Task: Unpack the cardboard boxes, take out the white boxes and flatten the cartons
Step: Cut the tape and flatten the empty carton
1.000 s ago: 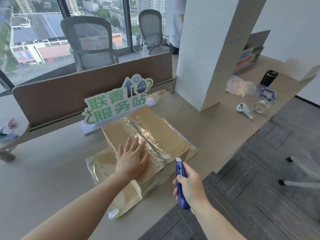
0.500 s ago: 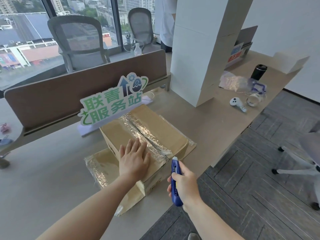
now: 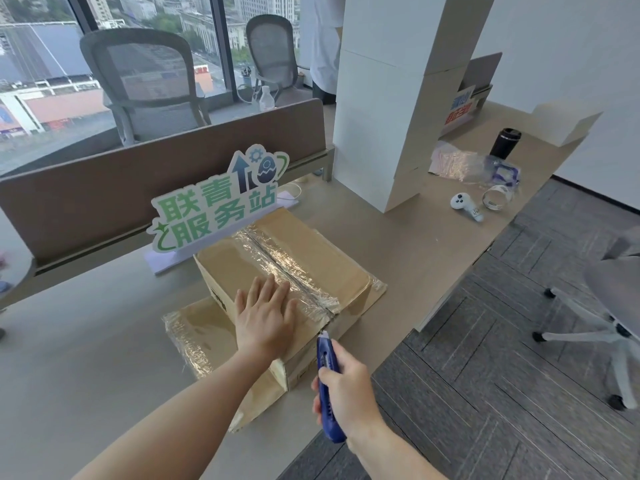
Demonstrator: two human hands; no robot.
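Right hand (image 3: 346,393) was nearest, its grip curled tight round a blue plastic utility knife (image 3: 327,382), tip just at the near end of the taped seam; couldn't make out the blade itself, too small. Left hand (image 3: 265,320) lay flat, fingers straight, pressing on the lid of the brown cardboard carton sealed with shiny clear tape (image 3: 287,268). The carton sat on a flattened brown carton (image 3: 194,330) on the beige desk (image 3: 86,358), near its front edge. Whatever was inside was hidden, lid was shut. Behind it stood a green-and-white cut-out sign with Chinese lettering (image 3: 218,209), base partly hidden by the carton. Further right, a tall stack of white boxes (image 3: 391,98), top cut off by the frame. Past that a white controller (image 3: 465,204), a black tumbler (image 3: 505,143) and crinkled clear plastic (image 3: 453,161). Grey mesh chairs (image 3: 145,84) by the windows, grey carpet tiles (image 3: 502,375) on the floor.
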